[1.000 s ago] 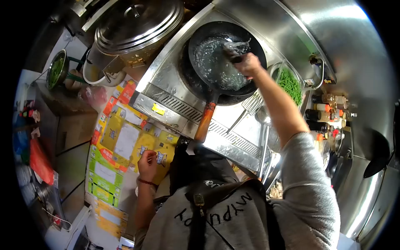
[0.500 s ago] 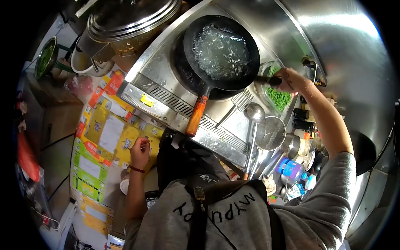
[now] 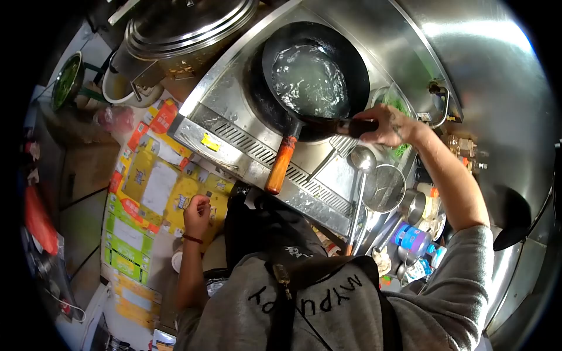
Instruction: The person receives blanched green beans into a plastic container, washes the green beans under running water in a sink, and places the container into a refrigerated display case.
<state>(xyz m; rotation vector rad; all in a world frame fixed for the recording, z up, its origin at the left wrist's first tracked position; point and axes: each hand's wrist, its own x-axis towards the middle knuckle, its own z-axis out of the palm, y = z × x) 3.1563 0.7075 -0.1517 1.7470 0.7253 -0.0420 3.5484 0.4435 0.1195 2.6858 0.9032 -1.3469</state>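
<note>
Holding left hand loosely curled, apart from the stove's near edge; can't tell if around anything. Can see wok set back from that edge, with water swirling. Just brought dark handle from over wok to beside its right rim, closed in right hand; apparently between strokes.
</note>
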